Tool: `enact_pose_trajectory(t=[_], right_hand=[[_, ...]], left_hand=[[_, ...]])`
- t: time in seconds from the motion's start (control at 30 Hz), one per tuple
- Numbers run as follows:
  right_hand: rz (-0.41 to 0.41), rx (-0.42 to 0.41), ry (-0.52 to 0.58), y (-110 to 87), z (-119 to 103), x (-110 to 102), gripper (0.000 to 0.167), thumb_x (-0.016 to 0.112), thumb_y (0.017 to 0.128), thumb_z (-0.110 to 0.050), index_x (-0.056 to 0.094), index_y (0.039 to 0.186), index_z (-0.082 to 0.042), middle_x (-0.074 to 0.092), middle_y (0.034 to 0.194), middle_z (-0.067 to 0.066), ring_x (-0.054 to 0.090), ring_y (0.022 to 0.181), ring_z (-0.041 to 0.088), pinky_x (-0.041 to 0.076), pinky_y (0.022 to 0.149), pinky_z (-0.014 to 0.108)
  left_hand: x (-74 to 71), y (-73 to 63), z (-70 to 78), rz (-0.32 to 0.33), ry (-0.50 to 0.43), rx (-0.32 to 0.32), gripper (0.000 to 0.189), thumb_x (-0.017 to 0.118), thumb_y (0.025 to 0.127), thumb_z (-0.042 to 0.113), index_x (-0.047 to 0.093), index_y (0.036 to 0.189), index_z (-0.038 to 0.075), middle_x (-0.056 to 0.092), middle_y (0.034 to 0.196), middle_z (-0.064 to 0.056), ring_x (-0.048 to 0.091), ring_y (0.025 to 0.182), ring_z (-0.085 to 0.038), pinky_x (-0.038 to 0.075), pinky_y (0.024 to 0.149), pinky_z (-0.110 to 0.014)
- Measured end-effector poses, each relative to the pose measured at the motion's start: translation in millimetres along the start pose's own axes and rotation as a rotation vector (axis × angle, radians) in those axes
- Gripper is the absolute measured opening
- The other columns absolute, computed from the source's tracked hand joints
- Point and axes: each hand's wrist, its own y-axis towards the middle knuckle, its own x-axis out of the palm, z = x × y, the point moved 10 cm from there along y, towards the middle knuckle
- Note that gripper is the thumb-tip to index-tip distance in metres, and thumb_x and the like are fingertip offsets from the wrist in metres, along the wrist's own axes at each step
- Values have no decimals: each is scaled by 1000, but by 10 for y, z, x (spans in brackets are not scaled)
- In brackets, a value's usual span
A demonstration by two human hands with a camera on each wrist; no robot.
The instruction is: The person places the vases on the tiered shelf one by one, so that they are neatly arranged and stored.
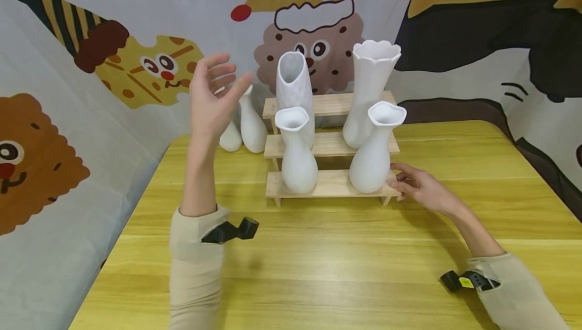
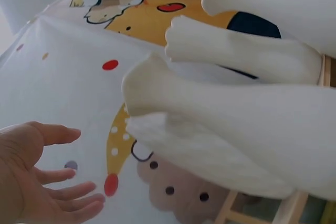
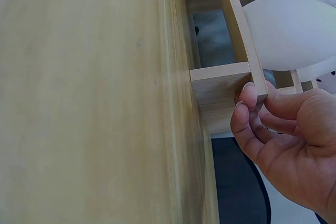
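Observation:
My right hand [image 1: 423, 188] pinches the right end of the lowest step of a three-step wooden stand [image 1: 334, 183], thumb above and curled fingers below, as the right wrist view shows. Two small white vases with wavy rims stand on that step, one at the left [image 1: 300, 168] and one at the right [image 1: 370, 163]. Behind them are a tall slant-mouthed vase [image 1: 293, 92] and a tall vase with a scalloped rim [image 1: 370, 87]. Raised in the air left of the stand, my left hand [image 1: 213, 95] holds nothing, its fingers spread and relaxed.
Two more slim white vases, one of them the nearer vase [image 1: 253, 125], stand on the table [image 1: 318, 269] behind my left hand, which partly covers them. A cloth printed with cartoon figures [image 1: 313, 52] hangs behind the table.

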Motion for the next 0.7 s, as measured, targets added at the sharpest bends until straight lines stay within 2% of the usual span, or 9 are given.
enact_pose_trajectory(t=[0.2,0.4,0.7], right_hand=[[4,1,-11,3,15,-9,55,55,106,-17,34,149,9,60,112,23,65,81,24,58,73,36],[2,2,-9,0,19,-9,56,55,106,-18,33,150,9,60,111,22,64,81,24,57,72,35],[-1,1,-4,6,34,-4,55,55,106,-17,33,149,9,59,111,23,65,81,24,58,72,35]], left_hand=[[-206,-33,-89,73,-22,22,44,76,90,15,57,129,8,60,120,-7,57,115,-26,47,99,-34],[-387,-64,-259,135,-22,-20,40,77,89,15,59,125,11,60,118,-5,57,114,-25,47,99,-34],[-589,-113,-561,195,77,-89,45,73,92,19,55,131,8,58,123,-5,55,120,-25,45,102,-32]])
